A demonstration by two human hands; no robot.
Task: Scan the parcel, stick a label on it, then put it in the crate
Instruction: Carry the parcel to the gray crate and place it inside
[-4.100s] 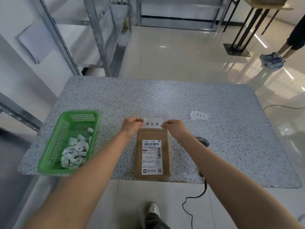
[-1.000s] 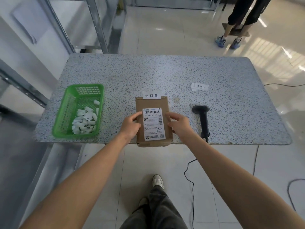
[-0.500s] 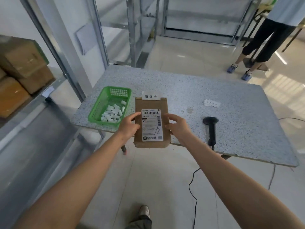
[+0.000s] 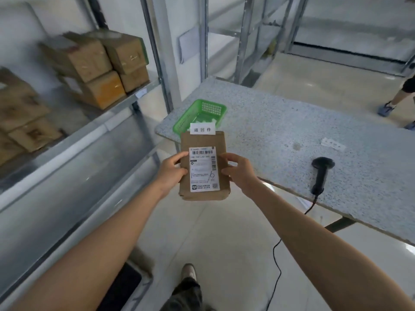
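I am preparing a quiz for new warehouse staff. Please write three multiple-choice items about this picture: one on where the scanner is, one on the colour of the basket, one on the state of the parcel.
1. Where is the scanner?
A. Lying on the table
B. In the right hand
C. On the shelf

2. What colour is the basket?
A. Blue
B. Green
C. Red

3. What is the state of the parcel?
A. Lying flat on the table
B. Lying inside the basket
C. Held off the table by both hands

Answers:
1 A: the black scanner lies on the speckled table, apart from both hands.
2 B: the basket at the table's corner is green.
3 C: the left hand and the right hand grip the sides of the parcel, with a white label at its top edge.
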